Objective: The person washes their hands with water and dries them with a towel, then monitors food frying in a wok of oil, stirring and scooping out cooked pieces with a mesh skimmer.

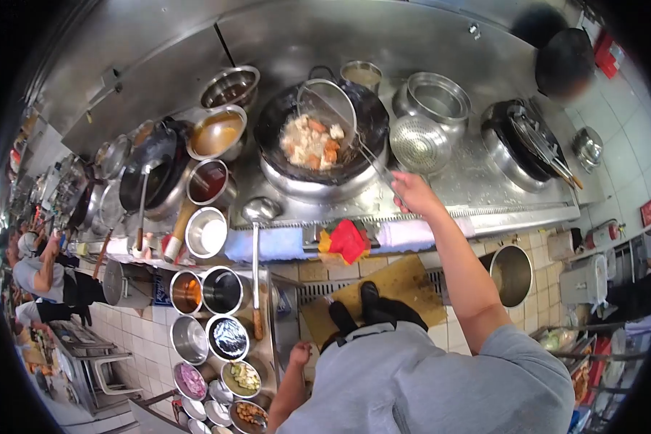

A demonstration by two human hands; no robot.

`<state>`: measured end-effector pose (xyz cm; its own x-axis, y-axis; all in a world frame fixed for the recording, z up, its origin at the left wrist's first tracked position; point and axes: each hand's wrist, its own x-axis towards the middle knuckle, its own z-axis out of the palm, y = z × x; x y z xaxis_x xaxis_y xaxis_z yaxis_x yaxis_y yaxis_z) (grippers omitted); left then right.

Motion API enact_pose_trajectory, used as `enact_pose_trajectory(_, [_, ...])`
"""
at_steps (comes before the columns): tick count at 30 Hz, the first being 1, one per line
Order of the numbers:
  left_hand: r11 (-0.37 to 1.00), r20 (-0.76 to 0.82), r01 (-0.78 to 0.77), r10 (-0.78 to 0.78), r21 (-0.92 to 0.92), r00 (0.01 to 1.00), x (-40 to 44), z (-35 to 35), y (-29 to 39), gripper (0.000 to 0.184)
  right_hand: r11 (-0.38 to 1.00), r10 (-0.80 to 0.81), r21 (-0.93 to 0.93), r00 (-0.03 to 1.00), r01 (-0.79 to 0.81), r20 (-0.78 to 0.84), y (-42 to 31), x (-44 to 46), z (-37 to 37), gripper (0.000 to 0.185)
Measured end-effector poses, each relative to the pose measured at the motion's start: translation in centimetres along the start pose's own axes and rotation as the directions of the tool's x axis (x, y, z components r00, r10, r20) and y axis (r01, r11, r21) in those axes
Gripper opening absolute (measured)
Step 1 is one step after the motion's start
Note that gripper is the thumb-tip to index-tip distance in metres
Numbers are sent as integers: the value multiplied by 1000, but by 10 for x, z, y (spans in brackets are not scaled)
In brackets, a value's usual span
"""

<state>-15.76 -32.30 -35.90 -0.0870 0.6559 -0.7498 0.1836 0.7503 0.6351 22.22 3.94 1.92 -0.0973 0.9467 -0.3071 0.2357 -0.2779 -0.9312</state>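
My right hand [412, 194] is closed around the handle of a round wire-mesh strainer [333, 100], which is tilted inside the large black wok [372, 119]. Pale and orange-brown pieces of food [311, 143] lie in the wok, beside and partly under the mesh rim. My left hand [301, 353] hangs low by my waist, its fingers curled, with nothing visible in it. The nearest thing to it is the side counter with a ladle [256, 267] resting along its edge, bowl up on the stove front.
A perforated skimmer [419, 143] and a metal pot [438, 94] are right of the wok. Bowls of sauce [217, 132] stand left. Several ingredient pots [228, 336] fill the side counter. A red cloth [347, 241] lies on the stove edge. A co-worker [43, 271] stands far left.
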Motion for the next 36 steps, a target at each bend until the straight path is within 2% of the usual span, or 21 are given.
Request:
enact_pose_trajectory(2, [914,-8,16,-14,405,1000,3,-5,13,33,995,-19,-99,999,14,-51,3,-4,2,40])
enact_pose_trajectory(4, [855,-12,-60,77,516,997,0,-8,28,34,981,-46,-191,995,28,-86,2,-13,6,38])
enact_pose_trajectory(6, [920,17,-20,15,391,1000,1,-6,42,34,942,-99,-331,987,51,-129,-9,-24,8,38])
enact_pose_trajectory(7, [921,21,-13,5,390,1000,-1,-5,47,34,949,-106,-308,986,62,-129,-6,-24,7,38])
enact_pose_trajectory(11, [859,48,-146,141,491,989,-9,-1,42,34,976,-82,-213,986,49,-148,-12,-27,2,39])
enact_pose_trajectory(13, [821,70,-212,207,530,976,-7,-2,22,34,991,-109,-87,986,99,-122,-8,-21,-9,39])
enact_pose_trajectory(15, [825,57,-114,99,554,993,-1,-3,3,35,987,-121,-120,980,102,-160,-8,-12,-21,39])
enact_pose_trajectory(17, [808,55,-117,105,577,993,-8,-8,9,35,984,-126,-149,972,98,-197,-6,1,-38,38])
enact_pose_trajectory(18, [791,52,-117,108,601,993,-15,-10,12,34,964,-151,-248,968,99,-201,-8,10,-50,37])
enact_pose_trajectory(19, [792,50,-114,105,599,993,-26,-13,25,34,934,-175,-344,964,98,-200,-9,19,-61,36])
enact_pose_trajectory(21, [859,-58,4,30,512,998,-41,-16,56,32,908,-165,-412,967,72,-195,-25,28,-80,36])
enact_pose_trajectory(22, [861,-60,7,27,509,998,-40,-17,55,32,878,-155,-476,969,45,-195,-33,32,-86,36])
enact_pose_trajectory(24, [926,-86,-82,121,368,989,-24,-24,43,31,860,-159,-509,969,40,-192,-47,42,-92,32])
enact_pose_trajectory(25, [926,-88,-78,119,368,989,-16,-26,35,31,842,-164,-538,967,35,-193,-50,47,-94,29])
enact_pose_trajectory(28, [992,-65,-19,27,127,997,10,-29,6,30,823,-125,-567,982,25,-139,-40,73,-93,19])
enact_pose_trajectory(29, [992,-71,-23,32,127,997,19,-29,-4,30,880,-39,-472,983,-50,-177,-33,78,-85,16])
enact_pose_trajectory(30, [997,-26,-63,64,42,998,25,-29,-14,30,881,-45,-470,984,-43,-175,-21,87,-79,16])
enact_pose_trajectory(31, [994,14,-99,100,-45,995,29,-31,-18,31,915,50,-394,993,-89,-107,-7,97,-73,18])
enact_pose_trajectory(32, [994,6,-104,104,-46,995,22,-31,-5,31,937,139,-319,990,-141,-29,0,104,-64,22])
enact_pose_trajectory(34, [997,-13,-62,63,47,998,4,-25,17,32,961,153,-235,988,-145,19,19,109,-41,17])
enact_pose_trajectory(36, [1000,-18,-28,28,-9,999,6,-24,16,32,975,171,-153,983,-160,64,21,106,-25,13])
